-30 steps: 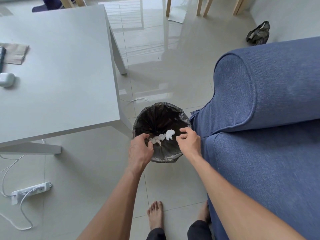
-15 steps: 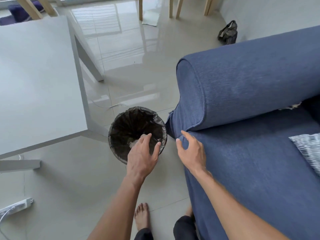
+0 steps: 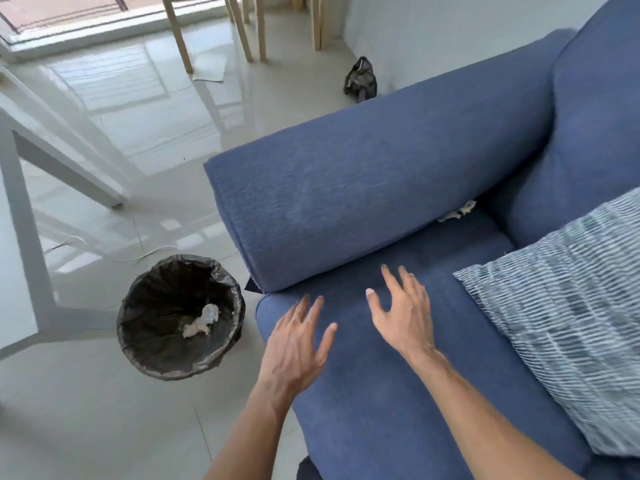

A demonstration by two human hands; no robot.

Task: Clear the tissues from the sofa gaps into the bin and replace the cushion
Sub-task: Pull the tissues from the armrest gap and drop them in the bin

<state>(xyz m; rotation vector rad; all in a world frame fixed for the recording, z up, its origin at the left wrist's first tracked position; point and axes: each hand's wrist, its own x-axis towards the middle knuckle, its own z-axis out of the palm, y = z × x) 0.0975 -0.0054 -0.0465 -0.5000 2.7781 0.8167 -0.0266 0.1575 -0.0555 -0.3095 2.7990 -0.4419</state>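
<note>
Crumpled white tissue [image 3: 456,213], apparently the last, is seen wedged between blue fabric armrest [image 3: 374,188] and seat, well apart from the black-lined round bin [image 3: 221,348], so it should be pinched fully by the empty, spread left hand [image 3: 294,344] or right hand [image 3: 401,317].

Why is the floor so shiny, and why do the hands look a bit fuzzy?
Head view: the glossy pale tiled floor mirrors bright window light as glare; the left hand and right hand are slightly smeared by motion blur; the wide lens bends the blue fabric sofa armrest.
</note>
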